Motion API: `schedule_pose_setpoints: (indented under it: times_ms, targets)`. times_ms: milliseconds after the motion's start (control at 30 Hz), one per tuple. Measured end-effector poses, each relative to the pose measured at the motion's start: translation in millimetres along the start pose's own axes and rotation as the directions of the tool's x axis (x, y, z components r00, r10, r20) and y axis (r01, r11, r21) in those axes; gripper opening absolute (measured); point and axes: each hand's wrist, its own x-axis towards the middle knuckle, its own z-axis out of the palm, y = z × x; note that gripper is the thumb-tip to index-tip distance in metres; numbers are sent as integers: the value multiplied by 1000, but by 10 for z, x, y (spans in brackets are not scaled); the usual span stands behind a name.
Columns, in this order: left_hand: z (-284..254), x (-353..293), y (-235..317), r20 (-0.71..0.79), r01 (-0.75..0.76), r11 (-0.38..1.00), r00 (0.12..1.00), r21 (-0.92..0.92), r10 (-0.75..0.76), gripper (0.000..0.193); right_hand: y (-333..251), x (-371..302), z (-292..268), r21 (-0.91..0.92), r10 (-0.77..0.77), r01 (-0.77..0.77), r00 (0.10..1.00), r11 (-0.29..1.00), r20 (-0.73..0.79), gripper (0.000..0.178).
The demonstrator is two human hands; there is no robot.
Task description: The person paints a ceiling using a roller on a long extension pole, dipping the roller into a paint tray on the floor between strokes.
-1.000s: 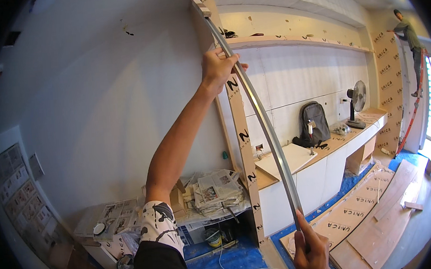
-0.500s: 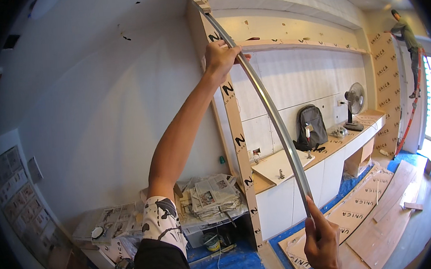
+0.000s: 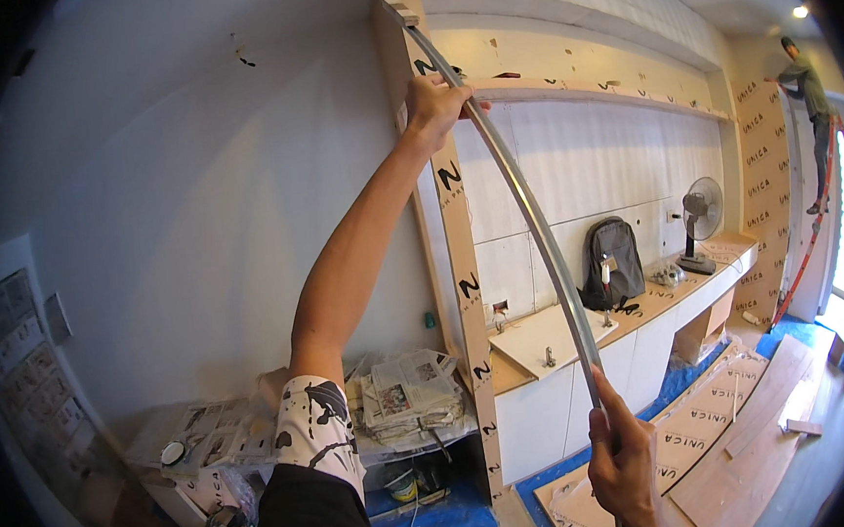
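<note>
A long silver-grey metal strip (image 3: 527, 202) slants across the middle, its top by the upper end of a tall upright panel (image 3: 473, 328) wrapped in brown printed paper. High up, my left hand (image 3: 437, 108) grips the strip, with fingertips showing past its right side. My right hand (image 3: 624, 465) is closed around the lower part, forefinger stretched up along it. The strip looks bowed, though how much comes from the lens I cannot tell. Its bottom end is out of sight below my right hand.
A long counter (image 3: 664, 291) carries a grey backpack (image 3: 612, 255), a fan (image 3: 700, 215) and a white board (image 3: 545, 338). Stacked newspapers (image 3: 411, 391) lie at left. Wooden boards (image 3: 747, 437) cover floor at right. Far right, another person (image 3: 806, 90) stands on a red ladder (image 3: 821, 226).
The view has shifted slightly. Both hands keep their grip on the metal strip, and the right hand appears a little further left. The strip's top stays by the panel.
</note>
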Motion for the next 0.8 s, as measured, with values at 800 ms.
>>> schedule_pose_setpoints:
  times_ms: [800]
  targets:
    - [-1314, 1315, -2077, -109, 121, 990, 988, 73, -113, 10, 546, 1922, 1717, 90, -88, 82, 994, 993, 61, 50]
